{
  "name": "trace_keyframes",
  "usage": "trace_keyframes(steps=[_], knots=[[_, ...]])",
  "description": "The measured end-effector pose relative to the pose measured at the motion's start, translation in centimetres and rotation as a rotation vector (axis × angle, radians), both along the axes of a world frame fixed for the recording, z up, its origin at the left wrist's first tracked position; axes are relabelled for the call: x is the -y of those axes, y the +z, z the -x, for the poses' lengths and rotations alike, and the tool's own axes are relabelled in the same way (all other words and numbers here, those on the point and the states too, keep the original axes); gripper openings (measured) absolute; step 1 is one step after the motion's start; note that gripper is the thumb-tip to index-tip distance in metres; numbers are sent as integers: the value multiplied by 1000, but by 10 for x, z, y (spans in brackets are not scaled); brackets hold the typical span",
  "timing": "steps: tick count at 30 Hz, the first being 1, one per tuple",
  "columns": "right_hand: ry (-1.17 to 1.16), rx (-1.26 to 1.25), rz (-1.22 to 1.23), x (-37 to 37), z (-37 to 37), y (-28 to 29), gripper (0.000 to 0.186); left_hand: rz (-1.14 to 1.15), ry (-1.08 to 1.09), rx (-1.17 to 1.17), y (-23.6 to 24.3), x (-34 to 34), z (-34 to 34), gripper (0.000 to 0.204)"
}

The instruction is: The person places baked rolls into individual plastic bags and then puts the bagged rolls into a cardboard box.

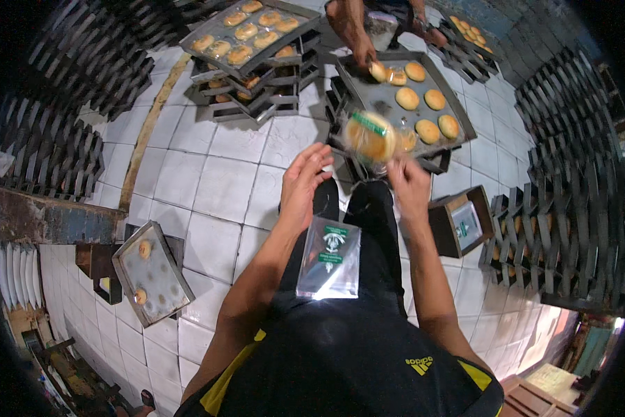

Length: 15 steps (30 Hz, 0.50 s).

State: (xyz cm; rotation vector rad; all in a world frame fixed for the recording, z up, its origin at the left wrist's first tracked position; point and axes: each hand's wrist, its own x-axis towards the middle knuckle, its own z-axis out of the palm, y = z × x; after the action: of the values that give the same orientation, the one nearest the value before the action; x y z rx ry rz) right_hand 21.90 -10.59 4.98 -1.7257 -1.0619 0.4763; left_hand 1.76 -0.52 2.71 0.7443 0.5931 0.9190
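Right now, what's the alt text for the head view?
The right hand holds a bagged bun near a tray of buns; the left hand looks empty. Clear packaging lies on the lap. Opposite, a co-worker's hand touches another bun.

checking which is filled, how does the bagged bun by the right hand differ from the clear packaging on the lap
The bagged bun bulges round; the clear packaging lies flat. The bagged bun is up at the right hand, motion-blurred; the clear packaging rests on the lap, sharper. Both show see-through plastic with green print.
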Motion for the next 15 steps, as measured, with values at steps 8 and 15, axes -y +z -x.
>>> trace_keyframes(steps=[8, 15], knots=[[268, 441, 160, 46, 6, -43, 45, -981, -98, -903, -27, 75, 75, 55], [515, 342, 153, 89, 68, -29, 45, -1554, -164, -872, -56, 88, 108, 49]])
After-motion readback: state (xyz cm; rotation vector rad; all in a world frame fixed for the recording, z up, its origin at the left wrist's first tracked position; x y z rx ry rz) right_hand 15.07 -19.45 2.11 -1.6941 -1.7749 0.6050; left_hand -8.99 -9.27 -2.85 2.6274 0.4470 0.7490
